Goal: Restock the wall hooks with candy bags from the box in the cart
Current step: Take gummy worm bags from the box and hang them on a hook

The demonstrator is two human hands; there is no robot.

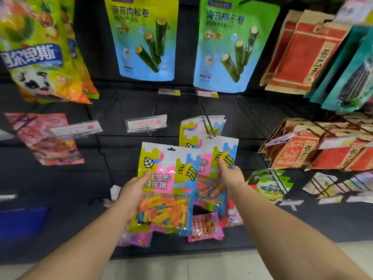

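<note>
My left hand [134,191] grips a gummy-worm candy bag [168,190] by its left edge, upright in front of the wall, thumb on its face. My right hand [230,175] pinches the right edge of a second, matching candy bag [214,164] just behind and to the right. Its top sits at the tip of a black wall hook [209,126]. Further matching bags [193,130] hang on that hook behind it. The cart and its box are out of view.
Two seaweed-roll bags [144,39] [234,43] hang above. Red seed packets [302,55] and teal bags fill the right hooks. Yellow fruit-candy bags [40,51] and pink bags [48,138] hang left. Bare hooks with price tags [146,123] stand left of the candy hook. Pink packets [204,227] hang below.
</note>
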